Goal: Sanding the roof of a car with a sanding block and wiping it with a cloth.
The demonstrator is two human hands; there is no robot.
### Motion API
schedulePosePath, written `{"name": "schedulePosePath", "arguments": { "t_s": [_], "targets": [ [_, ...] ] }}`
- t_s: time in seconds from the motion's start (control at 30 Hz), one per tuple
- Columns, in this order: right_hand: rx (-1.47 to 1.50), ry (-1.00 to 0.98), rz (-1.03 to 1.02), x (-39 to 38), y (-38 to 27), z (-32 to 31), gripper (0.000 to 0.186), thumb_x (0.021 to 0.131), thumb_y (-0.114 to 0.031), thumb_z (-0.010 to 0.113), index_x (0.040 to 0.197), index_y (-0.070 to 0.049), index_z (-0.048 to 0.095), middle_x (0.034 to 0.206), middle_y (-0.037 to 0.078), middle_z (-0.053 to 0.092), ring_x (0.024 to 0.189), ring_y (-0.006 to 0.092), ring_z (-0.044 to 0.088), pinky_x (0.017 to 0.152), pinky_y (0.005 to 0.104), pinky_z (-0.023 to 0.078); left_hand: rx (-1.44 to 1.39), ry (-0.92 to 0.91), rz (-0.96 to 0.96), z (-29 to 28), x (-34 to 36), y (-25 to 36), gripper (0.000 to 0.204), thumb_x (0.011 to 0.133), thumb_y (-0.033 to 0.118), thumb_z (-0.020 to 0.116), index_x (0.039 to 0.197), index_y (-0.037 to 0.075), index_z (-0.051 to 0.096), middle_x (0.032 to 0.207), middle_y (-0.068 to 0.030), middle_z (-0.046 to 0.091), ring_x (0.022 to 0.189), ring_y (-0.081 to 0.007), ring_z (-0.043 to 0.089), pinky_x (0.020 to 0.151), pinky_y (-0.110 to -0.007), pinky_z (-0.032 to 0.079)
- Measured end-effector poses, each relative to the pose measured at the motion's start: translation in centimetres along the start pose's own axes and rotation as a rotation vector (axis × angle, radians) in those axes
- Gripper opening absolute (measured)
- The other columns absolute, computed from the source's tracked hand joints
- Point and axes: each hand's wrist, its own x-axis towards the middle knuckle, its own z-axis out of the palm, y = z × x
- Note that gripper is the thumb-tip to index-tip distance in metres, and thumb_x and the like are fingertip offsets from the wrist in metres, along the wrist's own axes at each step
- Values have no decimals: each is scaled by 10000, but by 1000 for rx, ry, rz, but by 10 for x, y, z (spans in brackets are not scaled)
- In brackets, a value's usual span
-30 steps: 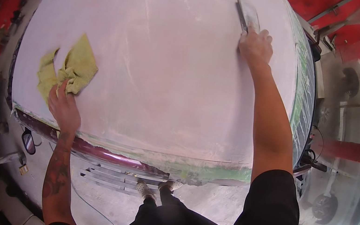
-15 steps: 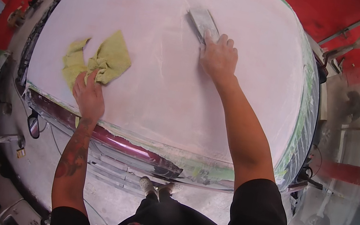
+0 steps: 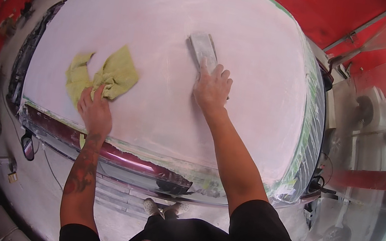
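Note:
A broad pale pinkish-white vehicle panel [image 3: 170,11] spreads out under both hands, dusty and smeared. My right hand [image 3: 212,86] grips a long grey sanding block [image 3: 203,49] that lies on the panel a little right of its middle. The forefinger runs along the block's top, while its near end is covered by the hand. To the left, my left hand [image 3: 97,105] pinches a crumpled yellow-green cloth [image 3: 119,71] resting on the panel. Two folds of the cloth fan out beyond the fingers.
Green masking tape [image 3: 310,106] edges the panel's right side. A maroon painted strip [image 3: 121,155] runs along the near edge, with a side mirror [image 3: 28,146] at its left end. Clear plastic sheeting [image 3: 378,129] hangs at the right, and red walls [image 3: 331,13] stand behind.
My right hand has drawn the sanding block left and nearer to me across the panel. My left hand and the cloth stay in nearly the same place. The view has shifted slightly.

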Motion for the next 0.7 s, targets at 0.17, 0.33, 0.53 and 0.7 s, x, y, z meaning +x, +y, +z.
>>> {"name": "schedulePosePath", "arguments": {
  "t_s": [0.17,0.33,0.53,0.7],
  "targets": [
    [-98,36,147,-19,97,-17,488,906,-317,579,1379,-207,534,1054,162,540,974,333,525,775,459,446,-9,-9,-7,-5,-1,0,452,881,100,567,1330,145,543,1348,-168,441,1314,-360,361,1084,-525,261],
    [-239,-90,656,-46,204,-30,553,946,-328,533,1476,-241,405,1145,167,522,1044,344,520,867,470,453,9,-6,-1,-3,-2,8,445,896,112,546,1340,149,537,1350,-163,445,1301,-359,379,1088,-509,262],
    [47,-71,164,-62,11,-22,537,876,-250,593,1404,-202,511,1098,162,522,986,319,504,787,442,426,8,17,35,-3,-1,2,474,866,77,586,1333,134,530,1329,-178,439,1291,-372,381,1070,-525,278],
    [28,26,64,-77,59,-33,521,866,-268,616,1377,-202,539,1026,132,539,937,308,522,744,438,432,28,51,52,-2,1,-8,459,876,95,573,1331,138,531,1318,-177,443,1271,-371,396,1045,-527,298]
  ]
}}
